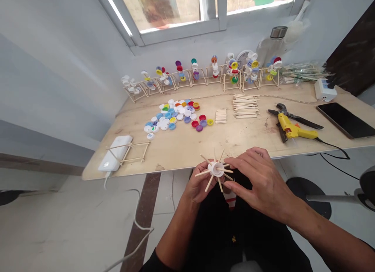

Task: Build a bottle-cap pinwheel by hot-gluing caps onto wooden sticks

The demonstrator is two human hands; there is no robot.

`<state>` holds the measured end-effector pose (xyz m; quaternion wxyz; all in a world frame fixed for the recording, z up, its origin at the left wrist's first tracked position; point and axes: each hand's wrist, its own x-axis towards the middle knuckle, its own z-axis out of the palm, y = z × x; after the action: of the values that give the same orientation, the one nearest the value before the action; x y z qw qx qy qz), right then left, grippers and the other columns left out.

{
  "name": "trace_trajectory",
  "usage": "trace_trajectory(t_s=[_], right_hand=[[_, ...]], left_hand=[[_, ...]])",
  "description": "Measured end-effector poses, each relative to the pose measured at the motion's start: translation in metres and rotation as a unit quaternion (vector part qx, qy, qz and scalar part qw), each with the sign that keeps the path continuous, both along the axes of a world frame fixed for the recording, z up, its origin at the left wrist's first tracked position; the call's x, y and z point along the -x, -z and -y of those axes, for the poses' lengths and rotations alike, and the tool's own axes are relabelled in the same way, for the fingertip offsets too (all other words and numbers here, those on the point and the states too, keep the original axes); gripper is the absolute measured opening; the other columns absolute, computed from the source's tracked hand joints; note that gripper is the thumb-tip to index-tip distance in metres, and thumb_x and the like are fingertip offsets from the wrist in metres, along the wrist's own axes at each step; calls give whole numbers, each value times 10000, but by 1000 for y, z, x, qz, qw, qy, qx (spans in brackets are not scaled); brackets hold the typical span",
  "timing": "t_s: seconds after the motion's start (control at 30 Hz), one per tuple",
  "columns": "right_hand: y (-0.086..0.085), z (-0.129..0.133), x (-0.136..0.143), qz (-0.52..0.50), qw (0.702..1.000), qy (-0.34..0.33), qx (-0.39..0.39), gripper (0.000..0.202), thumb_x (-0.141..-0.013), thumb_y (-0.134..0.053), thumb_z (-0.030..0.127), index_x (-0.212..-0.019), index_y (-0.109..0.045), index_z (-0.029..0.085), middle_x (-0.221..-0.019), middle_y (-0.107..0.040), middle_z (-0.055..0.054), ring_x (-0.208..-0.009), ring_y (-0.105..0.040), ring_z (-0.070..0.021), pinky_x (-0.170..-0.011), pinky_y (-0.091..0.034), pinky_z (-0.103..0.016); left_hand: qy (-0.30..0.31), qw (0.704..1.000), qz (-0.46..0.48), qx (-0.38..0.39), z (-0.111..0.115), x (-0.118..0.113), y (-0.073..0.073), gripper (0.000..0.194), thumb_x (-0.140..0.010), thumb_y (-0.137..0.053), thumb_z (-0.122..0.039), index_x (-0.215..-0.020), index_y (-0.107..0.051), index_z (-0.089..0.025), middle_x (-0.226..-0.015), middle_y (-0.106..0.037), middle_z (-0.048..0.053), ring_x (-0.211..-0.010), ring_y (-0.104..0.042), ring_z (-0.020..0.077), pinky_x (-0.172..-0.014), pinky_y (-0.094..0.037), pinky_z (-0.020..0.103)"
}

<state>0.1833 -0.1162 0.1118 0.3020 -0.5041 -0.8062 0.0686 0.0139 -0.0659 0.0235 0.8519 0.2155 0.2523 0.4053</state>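
A white bottle cap hub [217, 169] with several wooden sticks pointing outward is held over my lap, just off the table's front edge. My left hand [200, 182] grips it from the left and below, its fingers partly hidden behind the hub. On the right side, my right hand [253, 178] has its thumb and forefinger apart around the sticks at the hub's right; its fingertips are close to them, and whether they touch is not clear. Beyond my hands, loose coloured caps [172, 115], a pile of short sticks [221, 116] and a pile of longer sticks [246, 106] lie on the table.
Several stick stands with cap wheels [195, 71] line the back of the wooden table [175, 151]. A white power bank [116, 153] and stick frame [135, 152] lie left. Right are a yellow glue gun [293, 129], black-handled cutters [304, 120] and a phone [348, 119].
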Motion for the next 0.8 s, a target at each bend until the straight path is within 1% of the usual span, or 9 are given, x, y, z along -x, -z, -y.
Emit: trace_trajectory(t_s=[0.17, 0.27, 0.4, 0.53, 0.63, 0.8], right_hand=[[4, -2, 3, -12, 1000, -7, 3, 190, -870, -554, 302, -1017, -607, 194, -795, -647, -36, -762, -549, -175, -782, -337, -354], [7, -3, 4, -27, 1000, -14, 1, 170, -878, -548, 293, -999, -611, 192, -785, -644, -30, -744, -541, -167, -775, -333, -347], [11, -2, 4, -33, 999, -17, 0, 160, -880, -544, 287, -986, -620, 194, -770, -643, -25, -738, -540, -161, -768, -333, -340], [12, -3, 3, -37, 999, -17, -4, 165, -881, -541, 281, -989, -628, 192, -756, -640, -26, -737, -533, -160, -767, -334, -342], [11, -3, 3, -44, 999, -21, -13, 146, -876, -555, 269, -972, -629, 188, -744, -632, -20, -727, -524, -156, -767, -337, -342], [11, -3, 3, -51, 998, -29, -24, 132, -875, -554, 261, -951, -632, 186, -732, -635, -17, -705, -524, -149, -760, -348, -340]], left_hand=[[0, 1000, -30, 2, 3, -1, 1, 313, -527, -816, -256, -764, -648, -141, -724, -636, 14, -659, -582, 122, -642, -463, 231], [0, 1000, -28, -4, 5, -3, 0, 307, -516, -828, -246, -745, -648, -148, -701, -633, 2, -666, -585, 111, -650, -459, 212], [10, 999, -31, 0, 7, -5, 0, 303, -505, -835, -239, -727, -650, -146, -689, -634, 2, -645, -586, 105, -622, -458, 200], [22, 999, -37, 1, 7, -4, 3, 342, -499, -843, -258, -759, -653, -144, -714, -653, 15, -636, -606, 126, -611, -481, 224], [23, 999, -25, -2, 7, -4, 4, 327, -517, -840, -245, -764, -651, -146, -709, -659, 7, -626, -610, 114, -610, -484, 209], [25, 999, -22, -12, 7, -5, 1, 300, -520, -843, -233, -724, -645, -138, -658, -644, -3, -611, -607, 109, -603, -481, 198]])
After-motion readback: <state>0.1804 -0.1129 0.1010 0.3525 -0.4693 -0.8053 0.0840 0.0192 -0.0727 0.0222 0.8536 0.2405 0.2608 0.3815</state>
